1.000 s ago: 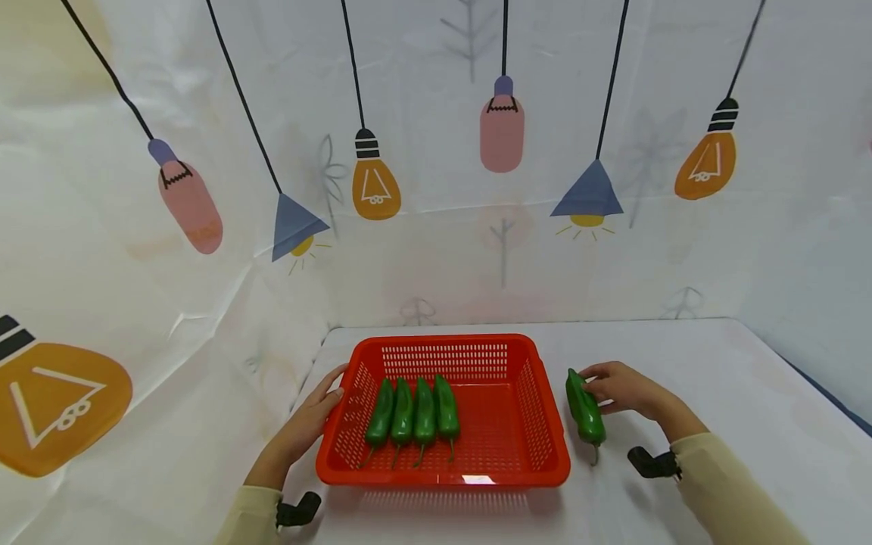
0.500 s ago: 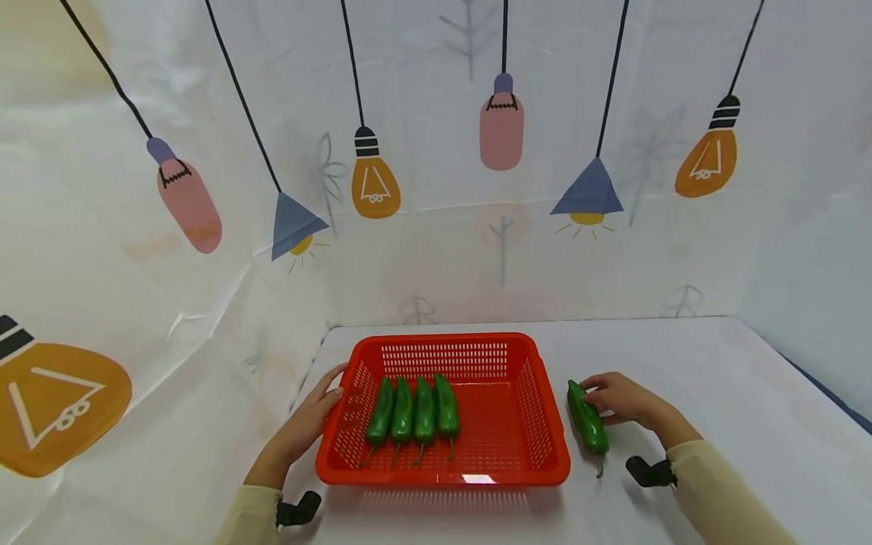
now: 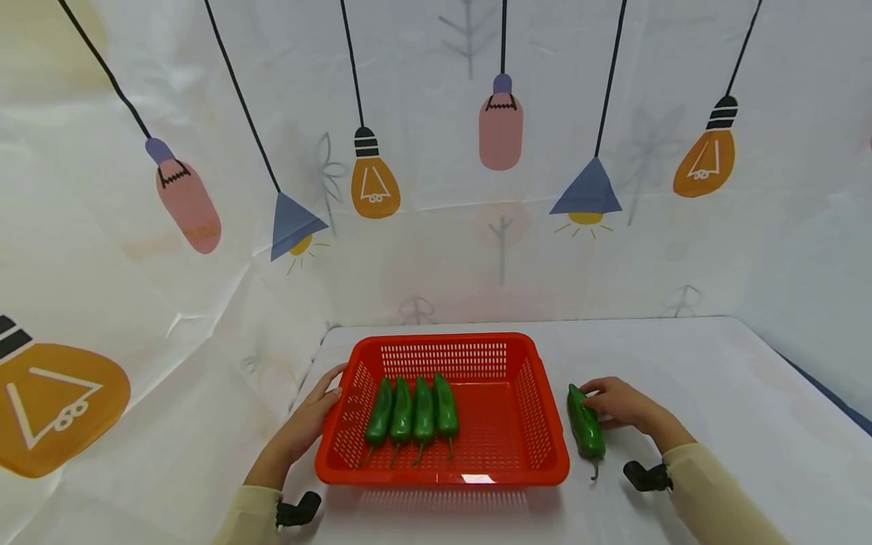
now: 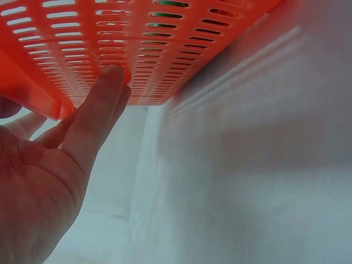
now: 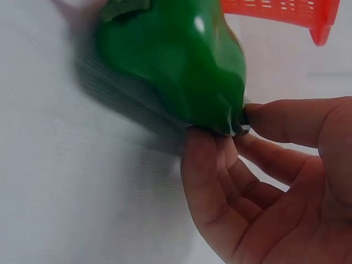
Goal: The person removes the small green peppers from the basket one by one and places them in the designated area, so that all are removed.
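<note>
A green chili pepper (image 3: 586,428) lies lengthwise just right of the red basket, stem toward the near side. My right hand (image 3: 623,401) pinches its far, tip end between thumb and fingers; in the right wrist view the thumb (image 5: 291,121) presses one side of the tip. The red plastic basket (image 3: 443,478) stands in the middle, holding a row of several green peppers (image 3: 424,412) in its left half, stems toward me. At its left wall, my left hand (image 3: 309,416) holds the rim, with fingers (image 4: 102,102) against the outside of the slotted wall.
The white table (image 3: 708,378) extends right of the basket and ends in a dark edge at far right. A white sheet printed with hanging lamps (image 3: 500,129) rises behind and at the left. Both wrists carry small black cameras (image 3: 647,477).
My right hand has drawn the pepper slightly toward the near side, and its stem end has shifted a little. The left hand, basket and peppers inside have stayed in place.
</note>
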The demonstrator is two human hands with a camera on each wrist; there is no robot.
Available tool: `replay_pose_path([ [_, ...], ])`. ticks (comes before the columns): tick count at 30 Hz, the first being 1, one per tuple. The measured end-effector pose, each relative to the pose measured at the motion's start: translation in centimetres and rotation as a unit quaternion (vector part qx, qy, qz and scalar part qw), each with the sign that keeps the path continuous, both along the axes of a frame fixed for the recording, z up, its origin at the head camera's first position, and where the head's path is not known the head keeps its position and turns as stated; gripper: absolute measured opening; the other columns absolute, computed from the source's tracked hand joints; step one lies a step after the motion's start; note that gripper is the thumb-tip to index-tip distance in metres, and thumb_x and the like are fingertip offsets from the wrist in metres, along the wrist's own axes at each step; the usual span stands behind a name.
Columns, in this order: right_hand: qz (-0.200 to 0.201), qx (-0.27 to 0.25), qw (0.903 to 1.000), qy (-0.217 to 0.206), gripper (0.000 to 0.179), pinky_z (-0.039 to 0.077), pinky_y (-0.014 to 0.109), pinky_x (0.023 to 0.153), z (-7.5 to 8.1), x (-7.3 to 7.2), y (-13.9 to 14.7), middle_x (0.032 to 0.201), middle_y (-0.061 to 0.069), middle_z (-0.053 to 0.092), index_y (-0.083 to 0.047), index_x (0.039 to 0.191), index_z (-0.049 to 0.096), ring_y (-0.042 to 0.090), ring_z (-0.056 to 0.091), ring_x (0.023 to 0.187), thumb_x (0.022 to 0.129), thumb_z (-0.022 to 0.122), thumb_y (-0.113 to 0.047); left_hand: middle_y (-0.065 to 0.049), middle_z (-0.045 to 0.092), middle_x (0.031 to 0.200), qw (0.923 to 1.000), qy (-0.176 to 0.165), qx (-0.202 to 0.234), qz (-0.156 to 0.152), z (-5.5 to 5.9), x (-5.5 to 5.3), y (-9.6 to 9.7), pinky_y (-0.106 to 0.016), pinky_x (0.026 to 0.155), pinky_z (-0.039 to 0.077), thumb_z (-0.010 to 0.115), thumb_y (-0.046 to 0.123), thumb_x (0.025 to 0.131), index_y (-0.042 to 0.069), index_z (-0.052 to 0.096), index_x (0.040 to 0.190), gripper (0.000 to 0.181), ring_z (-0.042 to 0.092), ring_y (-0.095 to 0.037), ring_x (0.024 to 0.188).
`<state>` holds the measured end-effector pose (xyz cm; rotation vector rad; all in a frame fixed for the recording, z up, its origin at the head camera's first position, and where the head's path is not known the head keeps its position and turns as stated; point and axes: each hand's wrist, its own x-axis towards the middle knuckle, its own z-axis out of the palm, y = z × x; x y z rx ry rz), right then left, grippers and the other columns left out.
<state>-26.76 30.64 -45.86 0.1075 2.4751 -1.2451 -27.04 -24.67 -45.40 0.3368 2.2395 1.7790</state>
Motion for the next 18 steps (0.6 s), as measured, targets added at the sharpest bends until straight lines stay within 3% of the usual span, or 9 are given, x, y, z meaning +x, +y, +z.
replay_pose_path([
  [9, -0.003, 0.017, 0.9998, 0.009, 0.042, 0.060, 0.044, 0.077, -0.1, 0.1, 0.0, 0.115, 0.026, 0.062, 0.013, 0.134, 0.052, 0.027, 0.063, 0.092, 0.100, 0.057, -0.010, -0.024, 0.045, 0.147, 1.0000, 0.003, 0.000, 0.001, -0.2, -0.1, 0.0, -0.042, 0.088, 0.056, 0.037, 0.033, 0.111, 0.025, 0.021, 0.161, 0.053, 0.063, -0.032, 0.111],
  [18, -0.014, 0.039, 0.9953, 0.088, 0.043, 0.060, 0.043, 0.078, 1.8, 0.6, -0.3, 0.120, 0.033, 0.060, 0.013, 0.135, 0.049, 0.033, 0.066, 0.096, 0.103, 0.057, -0.015, -0.024, 0.044, 0.147, 0.9999, 0.012, -0.001, -0.005, -0.1, -0.1, 0.0, -0.040, 0.090, 0.056, 0.037, 0.033, 0.112, 0.024, 0.022, 0.160, 0.052, 0.060, -0.033, 0.116],
])
